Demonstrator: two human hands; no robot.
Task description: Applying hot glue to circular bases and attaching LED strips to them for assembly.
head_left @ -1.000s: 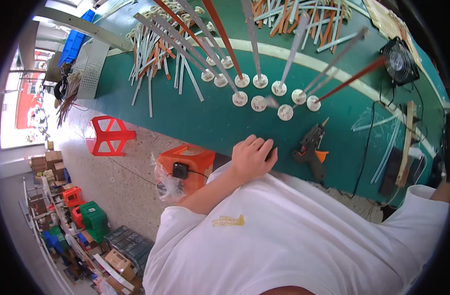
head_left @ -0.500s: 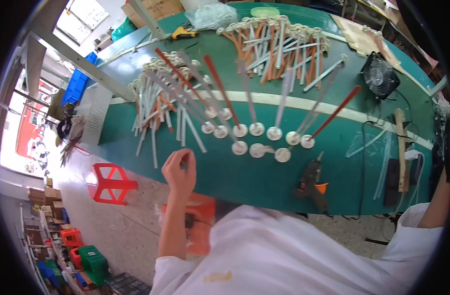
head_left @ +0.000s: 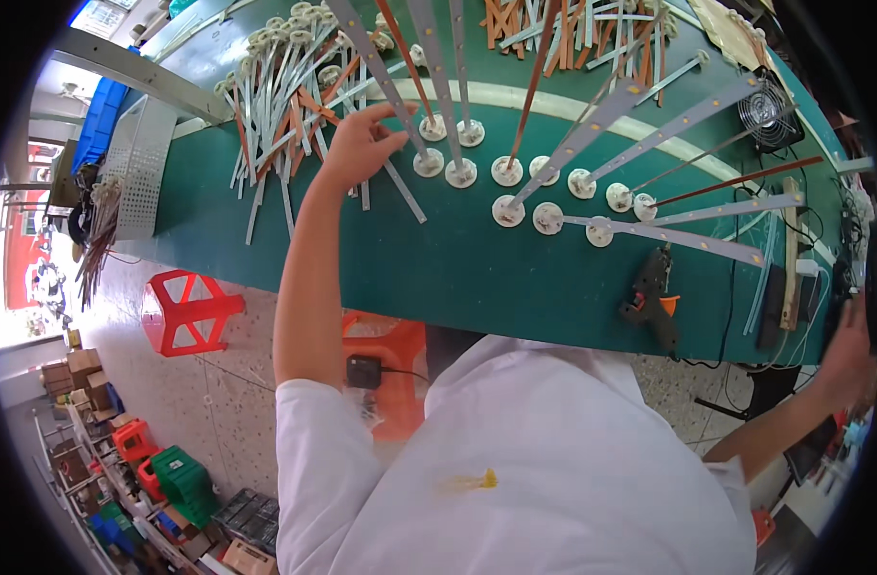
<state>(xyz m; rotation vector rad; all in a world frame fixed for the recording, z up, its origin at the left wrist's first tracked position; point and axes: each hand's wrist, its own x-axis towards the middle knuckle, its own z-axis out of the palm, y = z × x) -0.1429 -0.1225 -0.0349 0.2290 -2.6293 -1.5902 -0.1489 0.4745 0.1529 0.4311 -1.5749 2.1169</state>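
Observation:
My left hand (head_left: 362, 146) reaches over the green table with thumb and forefinger apart. Its fingertips are beside a strip with small yellow squares (head_left: 386, 84) that stands on a round white base (head_left: 429, 162); whether they touch it I cannot tell. Several such strips, some showing a copper-brown side (head_left: 531, 96), rise from white discs to the right, and a few lean low. At the far right edge, my right hand (head_left: 848, 356) is raised with fingers stretched, partly cut off by the dark rim. A dark glue gun (head_left: 652, 297) with an orange trigger lies near the front edge.
Heaps of loose strips with round ends lie at the left (head_left: 290, 91) and at the back (head_left: 592, 34). A black fan (head_left: 766, 113) stands far right, near a wooden stick (head_left: 791, 254) and cables. Red stools (head_left: 191, 311) stand on the floor beside the green table (head_left: 419, 278).
My left hand has moved up and forward to the standing strips, its fingers spreading. My right hand has come into view at the right. The whole view has shifted.

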